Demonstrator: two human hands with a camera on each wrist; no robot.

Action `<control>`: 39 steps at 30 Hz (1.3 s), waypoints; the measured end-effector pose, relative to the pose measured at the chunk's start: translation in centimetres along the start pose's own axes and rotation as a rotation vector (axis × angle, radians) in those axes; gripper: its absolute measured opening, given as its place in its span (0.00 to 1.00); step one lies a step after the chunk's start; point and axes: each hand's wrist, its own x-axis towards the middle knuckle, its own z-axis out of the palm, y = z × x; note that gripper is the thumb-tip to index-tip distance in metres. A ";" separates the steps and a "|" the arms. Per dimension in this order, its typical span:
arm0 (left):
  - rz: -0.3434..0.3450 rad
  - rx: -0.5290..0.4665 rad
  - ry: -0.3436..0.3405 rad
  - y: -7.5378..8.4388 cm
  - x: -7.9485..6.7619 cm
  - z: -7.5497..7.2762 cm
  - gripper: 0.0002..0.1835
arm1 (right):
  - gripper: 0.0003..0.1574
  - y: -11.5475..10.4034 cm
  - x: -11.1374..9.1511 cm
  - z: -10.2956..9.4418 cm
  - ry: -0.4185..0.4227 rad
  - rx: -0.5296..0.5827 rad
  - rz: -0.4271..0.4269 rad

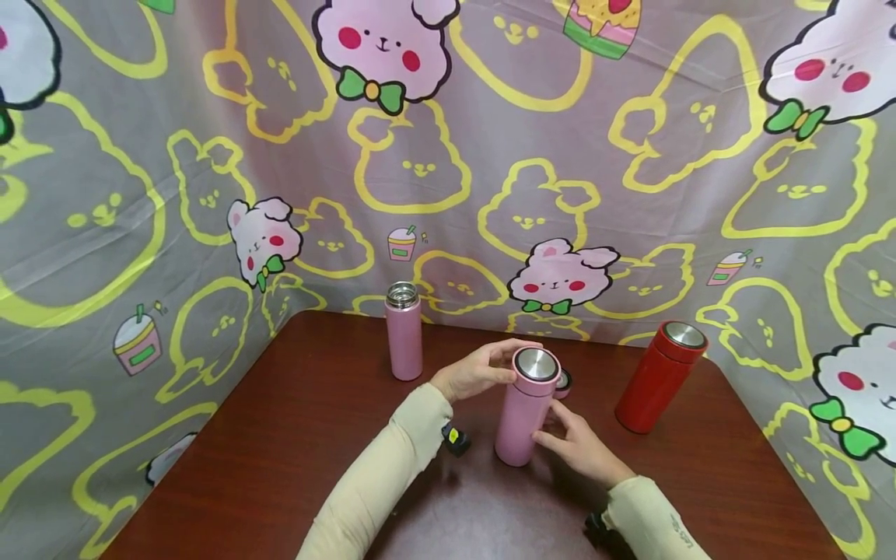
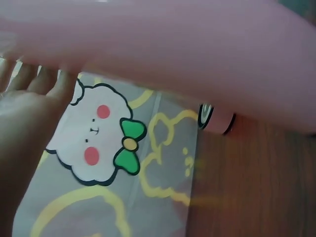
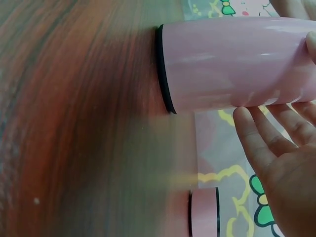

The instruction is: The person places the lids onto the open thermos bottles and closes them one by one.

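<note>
A tall pink thermos (image 1: 520,424) with a steel-topped lid (image 1: 537,364) stands upright between both hands, its black-rimmed base (image 3: 166,69) at the tabletop. My left hand (image 1: 479,371) holds it near the top, thumb in front and other fingers passing behind the lid. Lower down, my right hand (image 1: 584,447) holds the right side of the body, fingertips (image 3: 242,114) against the pink wall. Partly hidden behind this thermos, a small pink lid (image 1: 564,384) lies on the table; both wrist views also catch it.
An uncapped pink thermos (image 1: 405,342) with a bare steel mouth is at the back left. To the right stands a red thermos (image 1: 658,381) with its lid on. A patterned cloth (image 1: 448,233) hangs around the brown table (image 1: 294,420).
</note>
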 end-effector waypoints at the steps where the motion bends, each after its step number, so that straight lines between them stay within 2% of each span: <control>1: 0.000 0.027 0.024 0.2 -0.3 0.0 0.47 | 0.32 0.4 0.0 0.1 0.000 -0.002 0.003; 5: 0.004 0.192 0.122 1.2 -1.3 0.4 0.37 | 0.33 2.1 0.2 0.3 0.008 0.009 0.018; 9: -0.006 0.312 0.180 2.5 -2.0 1.2 0.32 | 0.33 2.4 0.2 0.4 0.018 0.032 0.007; 13: -0.028 0.416 0.230 3.0 -2.0 1.9 0.31 | 0.34 2.1 0.2 0.3 0.012 0.028 0.019; 17: -0.055 0.507 0.292 2.9 -1.9 2.3 0.32 | 0.34 0.6 0.2 0.2 -0.003 0.012 0.022; 21: -0.050 0.540 0.322 2.6 -1.8 2.5 0.33 | 0.32 -1.1 0.0 0.1 -0.002 -0.013 0.022; 24: -0.047 0.550 0.335 2.5 -1.7 2.6 0.33 | 0.31 -1.1 -0.2 0.2 0.009 -0.013 0.022; 29: -0.064 0.561 0.335 2.4 -1.6 2.6 0.32 | 0.33 1.0 -0.1 0.4 0.024 0.000 -0.017; 33: -0.063 0.526 0.315 2.3 -1.5 2.4 0.32 | 0.33 2.6 0.1 0.5 0.027 0.013 -0.017; 39: -0.068 0.508 0.292 2.3 -1.3 2.5 0.33 | 0.32 -0.3 -0.1 0.3 0.021 0.009 -0.025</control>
